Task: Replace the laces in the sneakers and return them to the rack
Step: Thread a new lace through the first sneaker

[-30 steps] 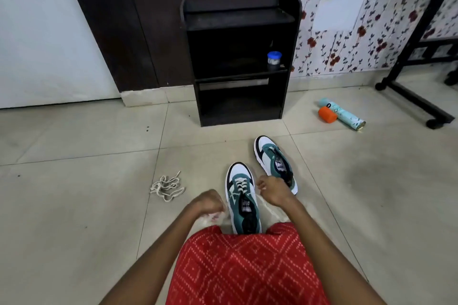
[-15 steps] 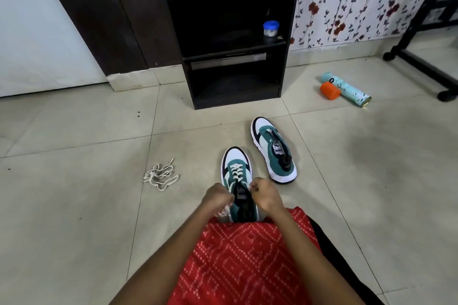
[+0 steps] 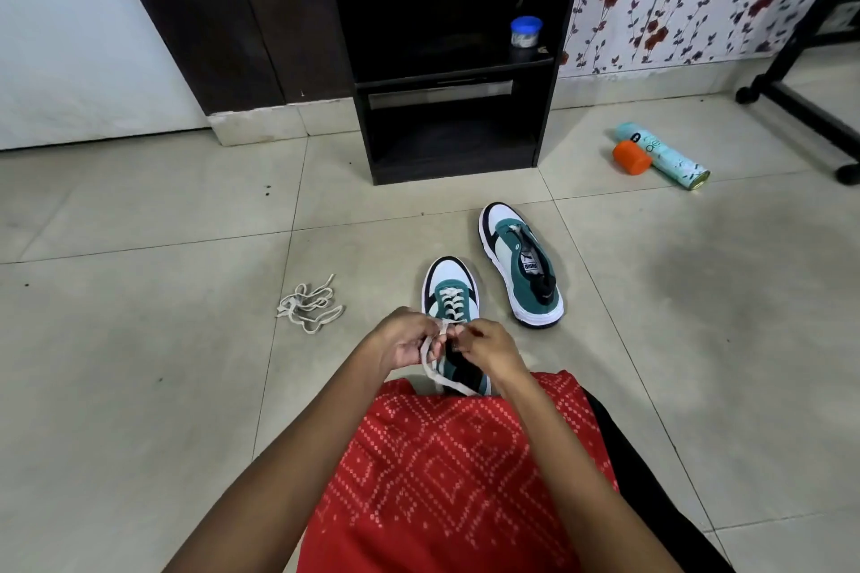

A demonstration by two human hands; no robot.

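near sneaker (image 3: 450, 293): teal/white, I see cream lace (image 3: 430, 370) laced up
hands: left hand (image 3: 406, 342) & right hand (image 3: 489, 347) both pinching lace ends
far sneaker (image 3: 521, 265): unlaced

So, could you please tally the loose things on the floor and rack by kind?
Sneakers: 2, near sneaker and far sneaker
Laces: 2, threaded lace and loose lace
Spray can: 1
Orange cap: 1
Blue-lidded jar: 1
Total: 7

Teal-white sneakers (image 3: 450, 293), cream lace (image 3: 311, 305)
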